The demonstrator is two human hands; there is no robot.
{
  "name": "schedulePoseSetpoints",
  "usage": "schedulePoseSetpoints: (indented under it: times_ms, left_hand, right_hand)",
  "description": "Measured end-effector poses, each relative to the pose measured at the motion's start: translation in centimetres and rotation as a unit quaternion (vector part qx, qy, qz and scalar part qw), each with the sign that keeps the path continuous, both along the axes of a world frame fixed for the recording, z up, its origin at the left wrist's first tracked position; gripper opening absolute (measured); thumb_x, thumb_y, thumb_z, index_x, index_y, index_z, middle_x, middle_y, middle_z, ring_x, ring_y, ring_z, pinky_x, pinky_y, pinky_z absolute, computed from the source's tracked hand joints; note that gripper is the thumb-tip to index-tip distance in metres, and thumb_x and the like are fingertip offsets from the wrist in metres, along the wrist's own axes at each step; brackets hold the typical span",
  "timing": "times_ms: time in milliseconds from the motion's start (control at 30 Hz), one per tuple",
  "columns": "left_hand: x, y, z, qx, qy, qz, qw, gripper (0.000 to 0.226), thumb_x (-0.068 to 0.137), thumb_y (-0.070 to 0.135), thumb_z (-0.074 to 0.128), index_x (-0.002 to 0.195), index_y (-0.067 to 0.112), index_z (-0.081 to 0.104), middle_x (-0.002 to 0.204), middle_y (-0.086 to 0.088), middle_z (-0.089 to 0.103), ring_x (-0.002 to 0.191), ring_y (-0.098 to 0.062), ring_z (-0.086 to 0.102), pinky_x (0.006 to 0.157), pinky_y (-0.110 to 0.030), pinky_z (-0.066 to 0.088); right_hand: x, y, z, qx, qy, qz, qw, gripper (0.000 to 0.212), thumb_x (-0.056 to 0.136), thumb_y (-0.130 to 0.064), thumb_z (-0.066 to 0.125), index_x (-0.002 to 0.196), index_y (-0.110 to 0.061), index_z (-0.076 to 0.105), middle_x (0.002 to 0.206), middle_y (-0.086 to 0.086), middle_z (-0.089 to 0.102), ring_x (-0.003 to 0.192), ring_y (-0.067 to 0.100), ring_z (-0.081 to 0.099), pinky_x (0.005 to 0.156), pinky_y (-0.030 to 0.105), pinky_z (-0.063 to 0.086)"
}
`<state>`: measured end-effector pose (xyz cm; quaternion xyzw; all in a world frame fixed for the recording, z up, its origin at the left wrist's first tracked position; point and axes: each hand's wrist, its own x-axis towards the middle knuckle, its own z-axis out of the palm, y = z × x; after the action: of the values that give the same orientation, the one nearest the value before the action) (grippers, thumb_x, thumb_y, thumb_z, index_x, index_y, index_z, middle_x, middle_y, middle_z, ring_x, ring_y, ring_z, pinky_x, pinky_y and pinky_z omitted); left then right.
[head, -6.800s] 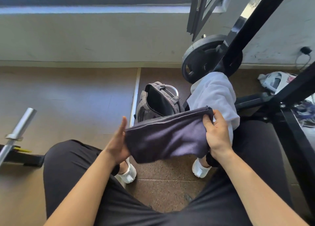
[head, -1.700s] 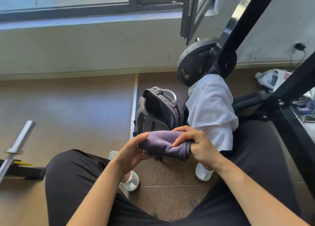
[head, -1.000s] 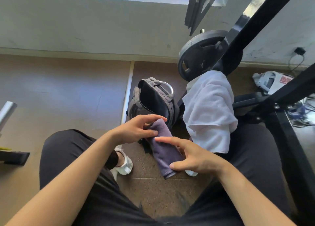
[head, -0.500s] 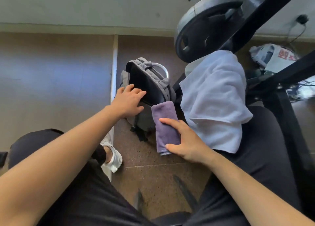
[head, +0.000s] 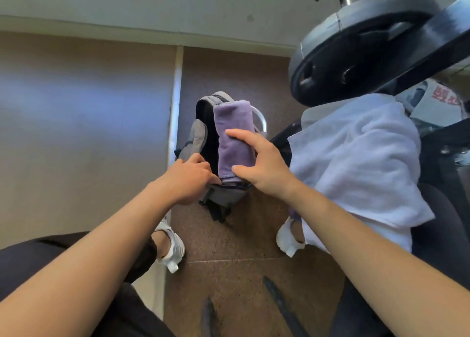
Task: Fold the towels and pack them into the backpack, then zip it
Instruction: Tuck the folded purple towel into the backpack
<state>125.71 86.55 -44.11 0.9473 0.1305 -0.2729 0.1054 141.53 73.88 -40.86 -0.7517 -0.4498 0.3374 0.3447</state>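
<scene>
The grey backpack [head: 197, 135] stands on the floor between my feet with its dark mouth unzipped. A folded purple towel [head: 234, 135] lies lengthwise over that opening. My right hand [head: 262, 163] grips the towel's near end, index finger over its top and thumb under it. My left hand [head: 189, 177] holds the near rim of the backpack's opening, fingers curled on the fabric. A white towel [head: 356, 158] is draped over my right thigh, unfolded.
A black weight plate [head: 356, 56] on a bar hangs close above and to the right of the backpack. A black rack frame runs along the right side. White bags lie at the far right by the wall. My white shoes flank the backpack.
My right hand carried the folded purple towel forward from beside the backpack onto its opening. My left hand dropped from the backpack's upper edge to its near rim. The camera leaned in closer.
</scene>
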Motion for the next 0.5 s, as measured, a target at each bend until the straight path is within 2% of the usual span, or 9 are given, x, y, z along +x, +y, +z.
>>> schedulePoseSetpoints:
  times_ms: [133, 200, 267, 300, 333, 367, 400, 433, 500]
  left_hand:
    - [-1.4, 0.4, 0.1, -0.022, 0.032, 0.01, 0.999, 0.055, 0.104, 0.022, 0.046, 0.151, 0.048, 0.037, 0.146, 0.002, 0.047, 0.14, -0.028, 0.029, 0.096, -0.043, 0.047]
    - [-1.7, 0.6, 0.3, -0.056, 0.049, 0.061, 0.995, 0.052, 0.104, 0.025, 0.047, 0.15, 0.047, 0.039, 0.147, 0.0, 0.046, 0.138, -0.03, 0.029, 0.096, -0.043, 0.048]
    - [-1.8, 0.7, 0.3, -0.071, 0.056, 0.114, 0.989, 0.04, 0.104, 0.038, 0.047, 0.143, 0.043, 0.052, 0.139, -0.002, 0.052, 0.128, -0.032, 0.035, 0.099, -0.044, 0.047]
    - [-1.8, 0.8, 0.1, -0.072, 0.046, 0.139, 0.987, 0.034, 0.103, 0.048, 0.044, 0.129, 0.038, 0.064, 0.125, -0.002, 0.06, 0.116, -0.03, 0.041, 0.099, -0.043, 0.047]
    - [-1.8, 0.9, -0.1, -0.071, 0.025, 0.172, 0.982, 0.04, 0.102, 0.055, 0.04, 0.103, 0.031, 0.072, 0.102, -0.002, 0.065, 0.102, -0.028, 0.047, 0.094, -0.042, 0.048]
    - [-1.8, 1.1, -0.4, -0.068, -0.007, 0.226, 0.972, 0.05, 0.102, 0.058, 0.039, 0.077, 0.024, 0.066, 0.08, -0.001, 0.06, 0.089, -0.028, 0.05, 0.084, -0.04, 0.048]
    - [-1.7, 1.3, -0.6, -0.064, -0.032, 0.284, 0.956, 0.055, 0.102, 0.057, 0.04, 0.062, 0.021, 0.053, 0.069, -0.002, 0.052, 0.078, -0.028, 0.051, 0.075, -0.037, 0.045]
    - [-1.7, 1.4, -0.8, -0.051, -0.05, 0.33, 0.941, 0.055, 0.102, 0.053, 0.043, 0.058, 0.02, 0.045, 0.068, -0.003, 0.051, 0.072, -0.027, 0.05, 0.069, -0.035, 0.041]
    - [-1.7, 1.8, -1.0, -0.003, -0.053, 0.353, 0.934, 0.049, 0.098, 0.049, 0.053, 0.06, 0.019, 0.05, 0.075, -0.005, 0.058, 0.068, -0.025, 0.048, 0.065, -0.033, 0.039]
  right_hand:
    - [0.3, 4.4, -5.3, -0.043, -0.014, 0.028, 0.999, 0.071, 0.078, -0.009, 0.075, 0.142, -0.03, 0.052, 0.133, 0.005, 0.055, 0.121, 0.02, 0.055, 0.107, 0.039, 0.048]
    - [0.8, 5.2, -7.9, -0.075, -0.075, 0.061, 0.992, 0.07, 0.081, -0.008, 0.072, 0.143, -0.031, 0.05, 0.134, 0.006, 0.051, 0.122, 0.023, 0.053, 0.108, 0.043, 0.047]
    - [1.7, 5.7, -9.7, -0.106, -0.145, 0.094, 0.979, 0.068, 0.086, -0.009, 0.068, 0.144, -0.036, 0.047, 0.139, 0.004, 0.045, 0.127, 0.026, 0.05, 0.109, 0.043, 0.047]
    - [2.3, 5.8, -10.3, -0.12, -0.171, 0.106, 0.972, 0.067, 0.088, -0.009, 0.066, 0.145, -0.038, 0.045, 0.142, 0.003, 0.042, 0.129, 0.028, 0.049, 0.11, 0.042, 0.046]
    - [3.0, 6.0, -10.8, -0.132, -0.19, 0.115, 0.966, 0.067, 0.09, -0.01, 0.065, 0.146, -0.039, 0.044, 0.145, 0.002, 0.04, 0.132, 0.028, 0.047, 0.111, 0.041, 0.045]
    - [3.7, 6.0, -11.2, -0.146, -0.201, 0.123, 0.961, 0.067, 0.09, -0.011, 0.065, 0.147, -0.039, 0.043, 0.146, 0.002, 0.039, 0.134, 0.029, 0.046, 0.111, 0.041, 0.043]
    - [4.5, 6.1, -11.6, -0.163, -0.209, 0.131, 0.955, 0.067, 0.09, -0.011, 0.064, 0.147, -0.039, 0.042, 0.147, 0.003, 0.038, 0.134, 0.03, 0.046, 0.111, 0.042, 0.043]
    - [5.1, 6.1, -11.9, -0.185, -0.219, 0.141, 0.948, 0.068, 0.09, -0.011, 0.064, 0.147, -0.04, 0.041, 0.147, 0.003, 0.037, 0.131, 0.032, 0.048, 0.11, 0.044, 0.045]
    - [6.0, 6.5, -12.4, -0.231, -0.241, 0.172, 0.927, 0.071, 0.088, -0.012, 0.063, 0.147, -0.042, 0.038, 0.142, 0.005, 0.039, 0.12, 0.038, 0.055, 0.099, 0.05, 0.05]
